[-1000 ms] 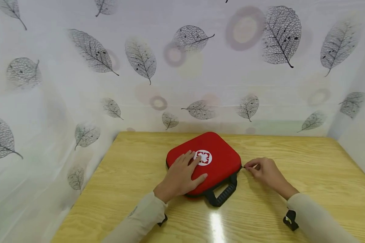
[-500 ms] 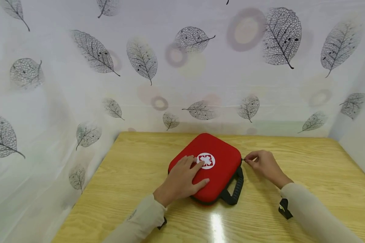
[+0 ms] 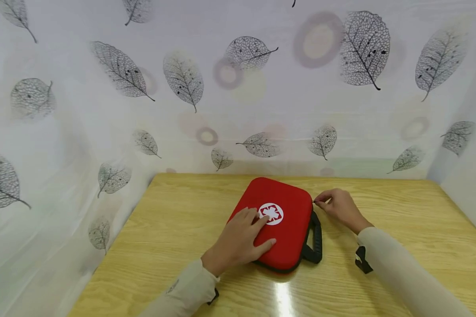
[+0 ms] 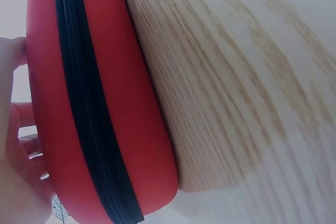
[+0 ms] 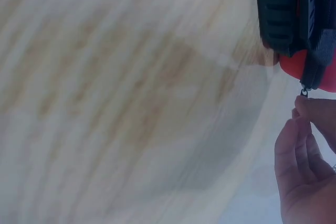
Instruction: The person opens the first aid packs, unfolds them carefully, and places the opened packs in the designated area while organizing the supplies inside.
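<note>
Two sleeves (image 3: 186,288) are extended from the lower edge of the head view, with a dark strap (image 3: 363,260) worn at each wrist. The left grip (image 3: 239,244) is laid across the red case (image 3: 287,235), just below and right of the frame's centre; its fingers are spread over the top and nothing is clasped, an arrangement probably meant to keep the case from sliding. The white badge (image 3: 273,214) is partly covered by them. In the left wrist view, the zip (image 4: 86,95) is seen along the side, where it appears closed. The handle (image 3: 318,240) is pointed toward the right of the frame and is touched by neither hand. Beyond it, at the case's upper right corner, the pull (image 5: 304,92) is pinched by the right grip (image 3: 338,207), presumably because so small a tab is best managed with fingertips. The case is rested flat on the tabletop (image 3: 170,224), behind which the upper frame is filled by a leaf-patterned backdrop (image 3: 238,105).
</note>
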`<state>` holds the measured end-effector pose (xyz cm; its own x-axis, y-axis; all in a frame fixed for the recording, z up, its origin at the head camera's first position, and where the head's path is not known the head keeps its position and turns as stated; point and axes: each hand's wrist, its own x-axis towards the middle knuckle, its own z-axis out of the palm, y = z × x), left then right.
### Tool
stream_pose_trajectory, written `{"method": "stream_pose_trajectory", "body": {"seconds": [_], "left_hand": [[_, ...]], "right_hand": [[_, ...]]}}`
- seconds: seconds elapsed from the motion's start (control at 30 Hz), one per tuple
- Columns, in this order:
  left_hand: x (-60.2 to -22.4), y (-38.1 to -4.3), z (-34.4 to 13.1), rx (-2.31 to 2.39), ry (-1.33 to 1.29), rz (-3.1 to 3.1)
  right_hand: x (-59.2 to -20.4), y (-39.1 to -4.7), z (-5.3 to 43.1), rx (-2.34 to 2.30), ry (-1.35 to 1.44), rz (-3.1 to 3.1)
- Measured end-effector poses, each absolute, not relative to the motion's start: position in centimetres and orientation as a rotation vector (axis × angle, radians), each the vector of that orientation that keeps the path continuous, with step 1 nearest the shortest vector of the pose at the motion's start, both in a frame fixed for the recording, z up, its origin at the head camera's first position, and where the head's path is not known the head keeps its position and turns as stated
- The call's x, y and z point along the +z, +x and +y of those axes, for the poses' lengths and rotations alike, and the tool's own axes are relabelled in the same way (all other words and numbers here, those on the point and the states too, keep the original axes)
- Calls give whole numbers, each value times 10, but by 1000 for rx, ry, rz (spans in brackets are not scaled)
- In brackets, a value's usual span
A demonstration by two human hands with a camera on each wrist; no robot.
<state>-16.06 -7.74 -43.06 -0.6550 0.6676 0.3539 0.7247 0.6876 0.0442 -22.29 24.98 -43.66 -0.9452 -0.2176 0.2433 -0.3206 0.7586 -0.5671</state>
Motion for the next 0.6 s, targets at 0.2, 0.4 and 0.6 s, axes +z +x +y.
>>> {"method": "stream_pose_trajectory", "body": {"seconds": [0.2, 0.4, 0.6], "left_hand": [[-431, -159, -76, -253, -1108, -2588], [-431, -159, -73, -258, -1151, -2577], [-431, -159, -70, -296, -1190, -2561]], "right_hand": [[-435, -232, 245, 916, 465, -2801], [-435, -241, 241, 924, 445, -2823], [-436, -248, 239, 951, 422, -2837]]}}
